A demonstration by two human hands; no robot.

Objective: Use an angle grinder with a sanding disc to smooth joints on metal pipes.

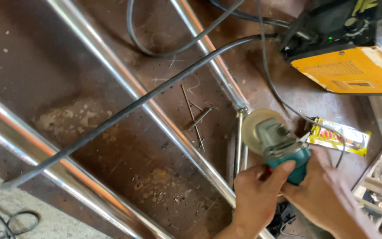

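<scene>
Far left of the angle grinder (pixel 279 144), a wide polished steel rail (pixel 44 161) runs diagonally over the rusty brown steel table (pixel 124 146). Nearer the grinder a slimmer shiny tube (pixel 155 110) slants the same way, and a thick black cable (pixel 133 106) lies right across it. Loose thin welding rods (pixel 194 116) sit scattered just left of the grinder's disc.

Now the grinder itself: teal body, grey head, pale disc tilted against a joint of thin tubes (pixel 240 132). The left hand (pixel 255 199) is clenched on the body from below, thumb laid over the teal casing. The right hand (pixel 328 194) is blurred; it looks wrapped round the rear of the tool, though finger positions can't be made out.

Risk, as I read it: the grinder's thin cord (pixel 284 104) trails close above the disc, and a snag or nick there looks possible. The loose rods could be flung if the disc wanders left. The disc may skate on that polished round tube.

Right of the grinder lies a yellow packet (pixel 339 138); above it a yellow and black welding machine (pixel 346 44). The table is rust-stained and gritty, with grey concrete floor (pixel 44 225) far lower left.
</scene>
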